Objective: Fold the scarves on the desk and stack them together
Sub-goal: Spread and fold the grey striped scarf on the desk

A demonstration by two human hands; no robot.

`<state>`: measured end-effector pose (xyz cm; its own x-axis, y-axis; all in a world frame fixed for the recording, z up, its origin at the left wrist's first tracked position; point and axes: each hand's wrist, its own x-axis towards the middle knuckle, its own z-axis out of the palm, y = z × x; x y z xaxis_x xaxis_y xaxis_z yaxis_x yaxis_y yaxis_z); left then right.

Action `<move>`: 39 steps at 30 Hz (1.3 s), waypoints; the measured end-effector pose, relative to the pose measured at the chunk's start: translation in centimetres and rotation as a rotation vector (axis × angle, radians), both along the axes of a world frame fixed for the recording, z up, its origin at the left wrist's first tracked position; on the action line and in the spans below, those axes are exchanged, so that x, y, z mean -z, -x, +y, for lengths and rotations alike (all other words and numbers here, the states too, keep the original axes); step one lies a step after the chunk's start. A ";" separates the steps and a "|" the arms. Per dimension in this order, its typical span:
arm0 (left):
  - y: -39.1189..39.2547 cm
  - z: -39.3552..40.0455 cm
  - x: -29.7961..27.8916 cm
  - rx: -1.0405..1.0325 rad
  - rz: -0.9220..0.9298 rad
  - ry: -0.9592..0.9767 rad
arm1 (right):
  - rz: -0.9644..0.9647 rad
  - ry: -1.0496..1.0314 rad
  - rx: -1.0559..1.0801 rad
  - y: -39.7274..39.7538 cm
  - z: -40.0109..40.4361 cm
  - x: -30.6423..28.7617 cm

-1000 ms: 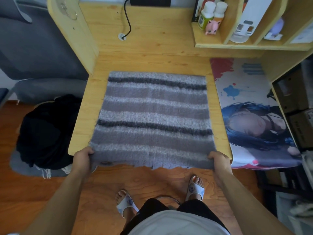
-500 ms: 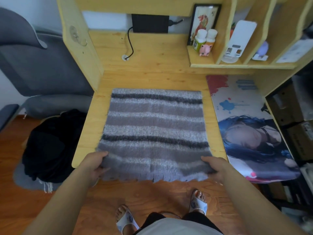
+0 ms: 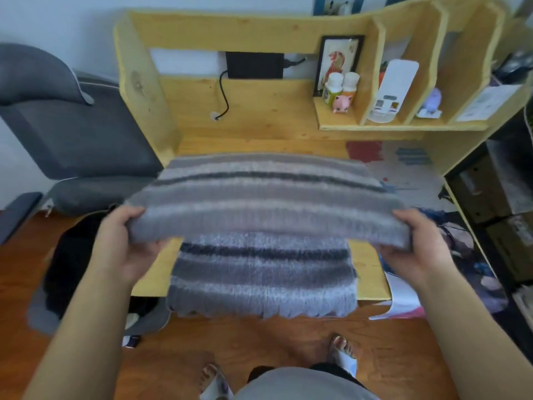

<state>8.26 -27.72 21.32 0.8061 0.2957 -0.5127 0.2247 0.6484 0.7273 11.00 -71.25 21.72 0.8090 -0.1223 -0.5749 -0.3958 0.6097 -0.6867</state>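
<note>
Since half a second ago both hands have lifted the grey striped scarf [image 3: 265, 197] off the desk [image 3: 372, 272] in a raised fold. The left hand [image 3: 121, 249] grips its left end, thumb on top, fingers curled beneath; the right hand [image 3: 415, 249] likewise grips the right. A lower layer still overhangs the near edge; bare wood shows either side.

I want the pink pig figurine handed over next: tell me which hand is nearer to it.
Right. The right hand grips the scarf below the pink pig figurine; the left hand grips the opposite end, farther away.
</note>
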 end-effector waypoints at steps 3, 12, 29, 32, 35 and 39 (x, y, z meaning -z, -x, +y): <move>4.8 -0.1 6.3 0.125 0.289 -0.121 | 0.233 0.222 -0.102 4.5 -0.2 6.5; 5.0 -0.8 15.0 0.295 0.679 -0.779 | 0.410 0.783 -0.474 5.0 -1.5 19.1; -7.8 -12.0 24.1 1.046 0.137 -1.972 | -0.326 1.907 -1.073 -19.9 10.9 21.4; -10.1 -11.9 22.8 1.068 0.188 -2.048 | -0.203 1.953 -1.047 -23.5 8.1 24.9; -17.9 -12.8 21.0 0.935 0.065 -2.113 | -0.222 1.978 -1.022 -23.9 7.9 26.2; -26.1 -12.0 23.7 1.024 0.288 -1.959 | -0.233 1.974 -1.010 -24.2 7.5 26.1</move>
<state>34.32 -39.72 -2.41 0.9529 0.0872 -0.2904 0.0977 -0.9950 0.0221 35.15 -63.77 -4.36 0.9720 0.1247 -0.1994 0.1154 -0.9917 -0.0574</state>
